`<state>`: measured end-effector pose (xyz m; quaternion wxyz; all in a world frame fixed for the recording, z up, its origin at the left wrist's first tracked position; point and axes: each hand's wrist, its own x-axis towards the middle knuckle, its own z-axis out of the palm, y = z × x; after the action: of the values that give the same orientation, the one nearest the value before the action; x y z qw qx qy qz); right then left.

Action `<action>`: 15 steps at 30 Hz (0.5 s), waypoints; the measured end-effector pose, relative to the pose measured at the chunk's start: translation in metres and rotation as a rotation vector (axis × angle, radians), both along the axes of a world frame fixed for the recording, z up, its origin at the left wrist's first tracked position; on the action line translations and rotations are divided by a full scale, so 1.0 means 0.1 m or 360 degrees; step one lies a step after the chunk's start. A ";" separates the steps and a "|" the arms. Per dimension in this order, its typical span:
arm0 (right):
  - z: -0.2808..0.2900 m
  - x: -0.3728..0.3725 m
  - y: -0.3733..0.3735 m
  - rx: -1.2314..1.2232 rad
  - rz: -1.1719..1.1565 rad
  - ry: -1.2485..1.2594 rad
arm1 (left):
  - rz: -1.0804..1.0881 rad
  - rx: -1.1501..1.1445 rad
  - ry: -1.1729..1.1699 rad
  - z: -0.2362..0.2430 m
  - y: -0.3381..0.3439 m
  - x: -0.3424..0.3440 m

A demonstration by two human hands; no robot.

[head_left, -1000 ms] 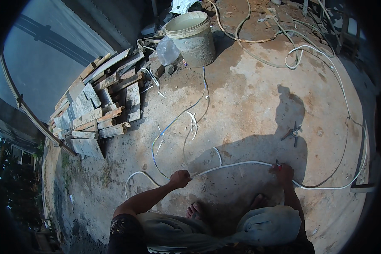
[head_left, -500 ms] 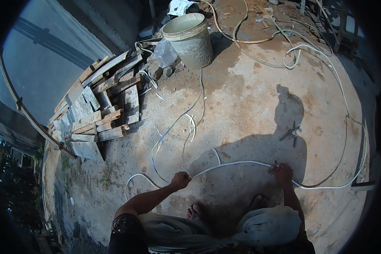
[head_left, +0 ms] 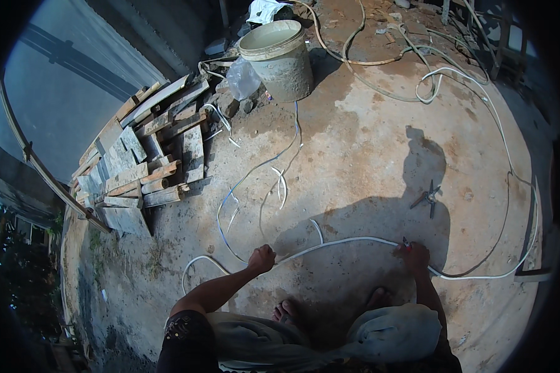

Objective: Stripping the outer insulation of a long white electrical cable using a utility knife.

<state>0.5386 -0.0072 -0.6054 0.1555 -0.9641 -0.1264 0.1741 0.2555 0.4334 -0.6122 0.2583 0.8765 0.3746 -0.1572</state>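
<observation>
A white sheathed cable (head_left: pixel 354 239) arcs over the concrete between my two hands. My left hand (head_left: pixel 262 258) is a closed fist at its left end, where a thin bluish wire (head_left: pixel 297 115) also runs in from the bucket. Farther right, my right hand (head_left: pixel 414 256) is closed round the cable. A small red object (head_left: pixel 406 244) shows at its fingers, too small to name. Beyond that hand, pliers (head_left: pixel 429 198) with spread handles lie in my shadow. Stripped pieces of white sheath (head_left: pixel 281 188) are on the ground ahead of my left hand.
A dirty bucket (head_left: pixel 287 78) of cloudy liquid stands at the far side, beside a clear plastic bag (head_left: pixel 243 79). Wooden boards (head_left: pixel 127 163) are piled at left. Hoses (head_left: pixel 374 61) coil at the far right. My bare feet (head_left: pixel 284 311) are close behind the cable.
My left hand has moved slightly left, and the bluish wire's curve has shifted left with it. My right hand has stayed nearly in place.
</observation>
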 end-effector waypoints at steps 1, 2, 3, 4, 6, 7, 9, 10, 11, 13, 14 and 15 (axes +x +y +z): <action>0.03 -0.01 0.01 -0.0007 -0.0003 -0.0008 | -0.0003 -0.0001 0.0000 0.06 0.04 0.04; 0.02 0.00 0.00 -0.0008 -0.0006 -0.0008 | -0.0144 -0.0171 0.0078 0.11 0.08 0.08; -0.01 0.01 -0.02 0.0012 -0.0015 0.0004 | -0.0284 -0.0342 0.0156 0.13 0.11 0.10; 0.01 0.00 -0.01 0.0033 -0.0020 0.0018 | -0.0282 -0.0342 0.0158 0.15 0.10 0.06; 0.05 0.00 0.02 0.0053 0.0004 0.0008 | -0.0649 -0.0527 -0.0021 0.16 0.09 -0.01; 0.08 0.01 0.03 0.0070 0.0024 -0.0008 | -0.0644 -0.0529 -0.0023 0.15 0.07 -0.01; 0.06 0.01 0.00 0.0043 0.0022 0.0000 | -0.0591 -0.0364 0.0043 0.15 0.04 -0.02; 0.05 0.01 0.00 0.0020 0.0008 0.0010 | -0.0590 -0.0362 0.0039 0.19 0.05 0.00; 0.05 0.01 0.01 0.0021 0.0010 0.0005 | -0.0434 -0.0562 0.0132 0.26 0.07 0.01; 0.06 0.00 0.01 0.0017 0.0025 0.0013 | -0.0276 -0.0757 0.0217 0.32 0.13 0.00; -0.04 -0.01 -0.05 0.0017 0.0018 0.0003 | -0.0389 -0.0812 0.0165 0.33 0.18 -0.01; -0.20 -0.01 -0.12 0.0024 0.0026 -0.0170 | -0.0502 -0.0866 0.0112 0.33 0.20 0.00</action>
<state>0.5374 -0.0188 -0.6258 0.1542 -0.9698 -0.1436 0.1227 0.2559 0.4538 -0.5793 0.4427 0.8165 0.1869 -0.3200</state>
